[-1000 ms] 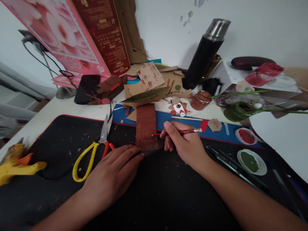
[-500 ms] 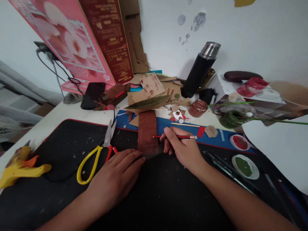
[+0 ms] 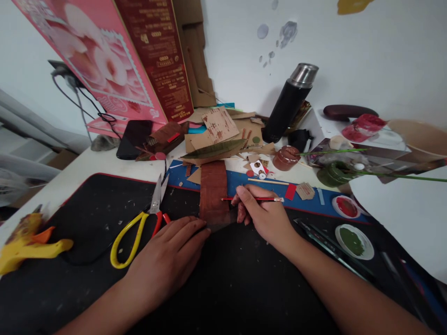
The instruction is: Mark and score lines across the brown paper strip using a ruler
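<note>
Strip (image 3: 213,188): while the left hand (image 3: 167,253) lies at its near left corner, fingers together, grip unclear, it crosses the mat's (image 3: 223,288) far edge.
Pencil (image 3: 268,199): clamped in the right hand (image 3: 263,211), tip at the strip's right edge.
Scissors (image 3: 120,242): open beside the left hand.

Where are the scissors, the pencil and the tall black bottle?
Scissors (image 3: 138,237): head view, on the yellow handle loop.
Pencil (image 3: 268,199): head view, on the red shaft, near its pale end.
Black bottle with silver cap (image 3: 285,111): head view, middle of the black body.
</note>
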Demonstrator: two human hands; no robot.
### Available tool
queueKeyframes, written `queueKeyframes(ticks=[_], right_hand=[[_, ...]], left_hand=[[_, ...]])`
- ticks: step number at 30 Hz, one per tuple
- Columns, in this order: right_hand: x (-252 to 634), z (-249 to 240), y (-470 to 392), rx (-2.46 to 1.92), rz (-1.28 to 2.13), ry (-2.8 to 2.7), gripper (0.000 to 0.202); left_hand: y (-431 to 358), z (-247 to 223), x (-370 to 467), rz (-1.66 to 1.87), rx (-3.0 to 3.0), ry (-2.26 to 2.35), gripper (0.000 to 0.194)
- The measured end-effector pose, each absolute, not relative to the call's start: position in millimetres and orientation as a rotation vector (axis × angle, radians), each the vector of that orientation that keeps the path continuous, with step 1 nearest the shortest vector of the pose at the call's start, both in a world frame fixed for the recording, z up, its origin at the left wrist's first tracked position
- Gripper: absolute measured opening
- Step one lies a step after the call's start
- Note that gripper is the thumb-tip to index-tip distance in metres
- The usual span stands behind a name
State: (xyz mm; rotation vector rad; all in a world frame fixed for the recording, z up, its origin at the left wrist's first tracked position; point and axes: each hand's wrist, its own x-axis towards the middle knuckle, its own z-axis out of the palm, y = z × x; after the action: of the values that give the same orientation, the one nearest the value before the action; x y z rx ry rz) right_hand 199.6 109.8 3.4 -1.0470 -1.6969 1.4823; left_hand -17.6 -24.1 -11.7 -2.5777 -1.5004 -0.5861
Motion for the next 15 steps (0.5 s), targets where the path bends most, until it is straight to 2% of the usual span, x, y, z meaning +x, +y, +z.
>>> queueKeyframes(ticks=[15], right_hand=[[200.3, 5.5, 109.3, -1.058, 1.486, -1.7, 0.042]], left_hand=[[-24.6, -13.3, -18.4, -0.575, -2.587, -1.519, 0.03]])
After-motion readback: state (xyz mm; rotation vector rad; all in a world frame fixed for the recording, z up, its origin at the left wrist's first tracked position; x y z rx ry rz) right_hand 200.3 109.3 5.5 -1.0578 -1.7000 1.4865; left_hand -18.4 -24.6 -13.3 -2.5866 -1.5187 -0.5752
